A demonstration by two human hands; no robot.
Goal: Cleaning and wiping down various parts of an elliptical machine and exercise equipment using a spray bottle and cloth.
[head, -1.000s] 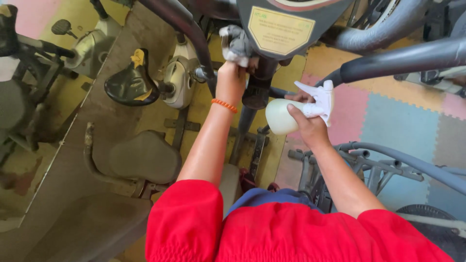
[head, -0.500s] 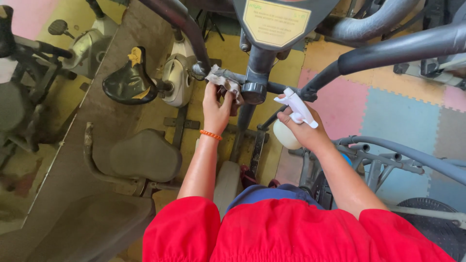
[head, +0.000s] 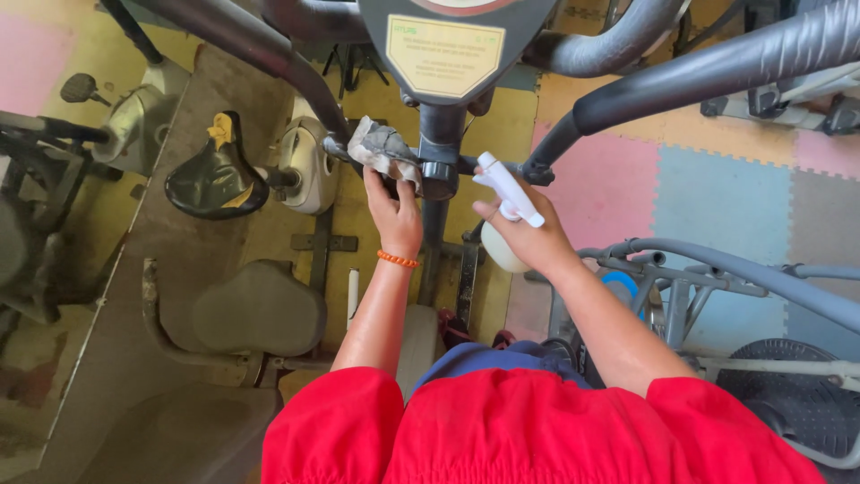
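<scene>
Two hands work at mid-frame, above the red sleeves at the bottom. Right hand [head: 528, 235] is wrapped around a white spray bottle [head: 503, 220], nozzle slanting toward upper left. Left hand [head: 391, 208], just left of it, pinches a grey rag [head: 381, 148] against the machine's crossbar [head: 430, 166], which runs left-right just beyond both hands, nearer the left one.

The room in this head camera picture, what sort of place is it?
Most likely a gym. An exercise machine with a console and padded handlebars stands in front, another bike's black saddle is at the left, and coloured foam mats cover the floor.
</scene>
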